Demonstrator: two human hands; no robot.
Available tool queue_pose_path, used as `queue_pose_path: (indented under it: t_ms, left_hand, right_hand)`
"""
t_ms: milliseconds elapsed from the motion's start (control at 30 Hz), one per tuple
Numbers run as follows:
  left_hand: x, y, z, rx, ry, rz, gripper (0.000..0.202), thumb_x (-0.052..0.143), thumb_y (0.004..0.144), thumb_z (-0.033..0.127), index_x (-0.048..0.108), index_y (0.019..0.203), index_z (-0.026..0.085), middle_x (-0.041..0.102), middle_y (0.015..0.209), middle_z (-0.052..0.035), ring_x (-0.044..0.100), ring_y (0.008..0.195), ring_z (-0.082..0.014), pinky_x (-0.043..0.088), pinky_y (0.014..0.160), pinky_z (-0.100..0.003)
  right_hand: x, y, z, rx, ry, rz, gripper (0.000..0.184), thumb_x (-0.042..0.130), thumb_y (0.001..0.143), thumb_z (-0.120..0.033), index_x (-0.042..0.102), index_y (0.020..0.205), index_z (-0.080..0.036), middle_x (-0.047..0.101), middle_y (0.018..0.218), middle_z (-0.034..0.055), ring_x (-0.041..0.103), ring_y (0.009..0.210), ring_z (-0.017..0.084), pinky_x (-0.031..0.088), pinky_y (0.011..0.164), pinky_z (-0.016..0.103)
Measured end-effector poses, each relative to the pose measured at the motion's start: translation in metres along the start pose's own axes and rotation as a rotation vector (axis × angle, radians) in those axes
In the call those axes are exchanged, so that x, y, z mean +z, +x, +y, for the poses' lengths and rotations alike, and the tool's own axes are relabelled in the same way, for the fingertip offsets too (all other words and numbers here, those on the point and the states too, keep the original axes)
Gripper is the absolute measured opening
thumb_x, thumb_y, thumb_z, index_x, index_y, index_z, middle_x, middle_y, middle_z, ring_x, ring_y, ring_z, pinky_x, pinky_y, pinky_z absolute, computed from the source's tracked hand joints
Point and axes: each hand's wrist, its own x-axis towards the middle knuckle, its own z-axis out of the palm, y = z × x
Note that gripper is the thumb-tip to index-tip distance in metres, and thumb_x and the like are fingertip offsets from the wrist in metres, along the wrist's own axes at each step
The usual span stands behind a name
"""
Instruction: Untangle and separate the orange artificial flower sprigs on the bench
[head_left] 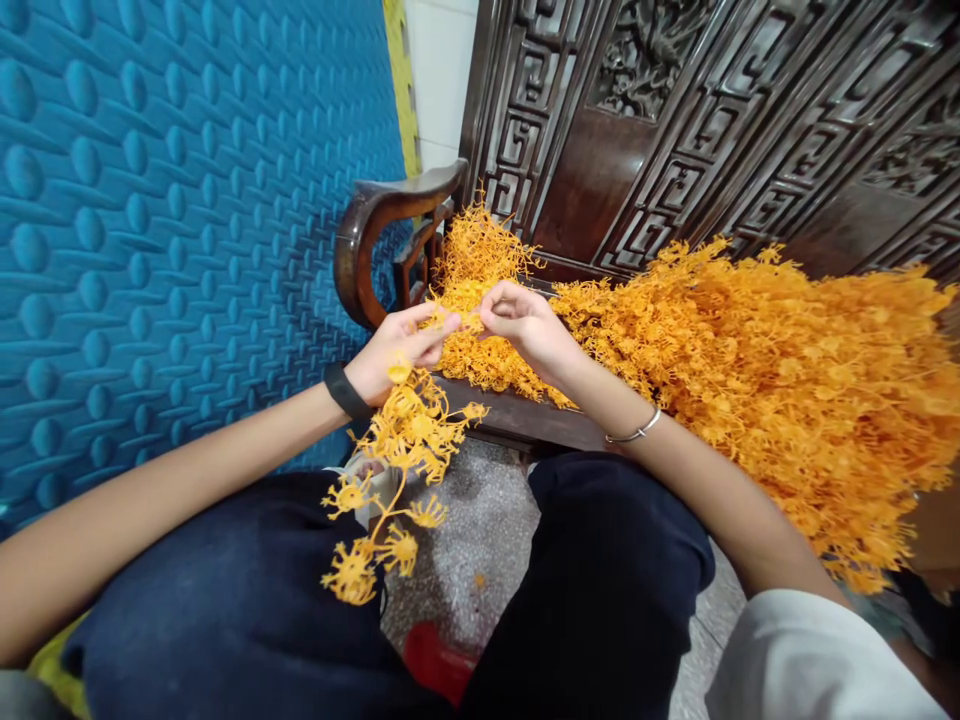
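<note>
My left hand, with a black band at the wrist, is closed around a yellow-orange artificial flower spray. The spray's branched stem and curly blossoms hang below the hand, over my left thigh. Close to its right, my right hand has thumb and forefinger pinched together near the spray's upper end. Whatever lies between those fingertips is too small to make out. Behind both hands, a loose heap of the same orange blossoms rests on the dark wooden bench.
A large pile of orange flower sprays covers the bench to the right. The carved wooden backrest rises behind it, and a curved armrest stands left. Blue textured foam matting fills the left side. Below is speckled floor with a red object.
</note>
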Motion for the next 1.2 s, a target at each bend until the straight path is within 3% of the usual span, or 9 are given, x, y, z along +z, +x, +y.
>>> queue_pose_path:
  t_ms: [133,267,467,600,700,800,867,1000,1200]
  left_hand:
    - [-0.002,0.001,-0.005,0.005,0.01,0.052,0.035,0.068,0.071,0.042,0.046,0.065,0.016,0.035,0.038,0.0104,0.026,0.036,-0.002,0.019,0.04,-0.018]
    - [-0.005,0.002,-0.011,0.01,0.02,0.071,0.035,0.067,0.073,0.044,0.047,0.066,0.016,0.037,0.038,0.0101,0.027,0.035,-0.0024,0.019,0.039,-0.018]
    - [-0.002,0.002,-0.006,-0.077,0.101,0.036,0.025,0.066,0.077,0.033,0.049,0.068,0.016,0.038,0.037,0.0102,0.027,0.034,-0.0021,0.018,0.039,-0.018]
    - [0.007,0.006,-0.002,-0.127,0.143,0.093,0.024,0.061,0.08,0.023,0.049,0.062,0.014,0.039,0.038,0.0087,0.028,0.034,-0.0016,0.017,0.039,-0.018]
    - [0.011,0.007,-0.001,-0.193,0.124,0.169,0.019,0.059,0.081,0.021,0.053,0.065,0.013,0.039,0.037,0.0088,0.027,0.033,-0.0022,0.016,0.038,-0.019]
    - [0.006,0.003,-0.001,-0.19,0.106,0.23,0.018,0.062,0.078,0.022,0.053,0.064,0.013,0.038,0.037,0.0089,0.027,0.033,-0.0026,0.015,0.038,-0.02]
    - [-0.001,0.0,-0.001,-0.135,0.074,0.236,0.021,0.064,0.076,0.024,0.051,0.063,0.013,0.038,0.037,0.0086,0.027,0.034,-0.0026,0.016,0.038,-0.019]
    - [-0.014,-0.007,-0.005,-0.092,0.015,0.191,0.025,0.065,0.075,0.033,0.052,0.064,0.014,0.038,0.036,0.0072,0.029,0.034,-0.0037,0.019,0.039,-0.019]
    - [-0.015,-0.015,0.001,-0.187,0.078,0.107,0.028,0.052,0.085,0.043,0.056,0.081,0.015,0.05,0.042,0.0023,0.041,0.037,-0.0075,0.025,0.039,-0.018]
  right_hand:
    - [0.005,0.0,0.001,0.108,0.094,-0.01,0.016,0.066,0.07,-0.019,0.053,0.078,-0.019,0.053,0.072,-0.0024,0.051,0.067,0.01,0.046,0.068,0.028]
    - [0.008,-0.003,-0.001,0.134,0.05,-0.037,0.018,0.069,0.068,-0.021,0.058,0.081,-0.018,0.057,0.073,-0.0009,0.053,0.069,0.01,0.045,0.069,0.027]
    - [0.007,0.003,0.008,0.157,0.099,0.158,0.024,0.067,0.06,-0.005,0.05,0.069,-0.018,0.056,0.056,-0.0067,0.055,0.06,0.007,0.045,0.067,0.024]
    - [0.007,0.019,0.012,0.205,0.129,0.218,0.029,0.059,0.059,0.006,0.042,0.061,-0.018,0.051,0.05,-0.0084,0.057,0.056,0.006,0.046,0.066,0.022]
    - [-0.016,0.034,0.014,0.186,0.051,0.349,0.028,0.051,0.061,0.008,0.041,0.06,-0.018,0.049,0.051,-0.0079,0.056,0.055,0.007,0.044,0.063,0.022]
    - [-0.066,0.038,0.026,0.071,-0.091,0.732,0.026,0.048,0.062,0.004,0.036,0.061,-0.02,0.046,0.053,-0.0079,0.052,0.054,0.007,0.044,0.061,0.022]
    - [-0.1,0.03,0.041,-0.006,-0.173,0.911,0.026,0.053,0.066,-0.003,0.035,0.064,-0.021,0.046,0.057,-0.0074,0.053,0.058,0.008,0.047,0.068,0.025]
    - [-0.132,0.012,0.077,0.123,-0.348,0.811,0.021,0.063,0.061,-0.009,0.046,0.071,-0.019,0.055,0.064,-0.001,0.057,0.069,0.015,0.048,0.078,0.034]
    - [-0.128,0.019,0.09,0.038,-0.592,0.601,0.003,0.062,0.066,-0.016,0.061,0.068,-0.015,0.064,0.081,0.0078,0.058,0.082,0.02,0.045,0.087,0.039]
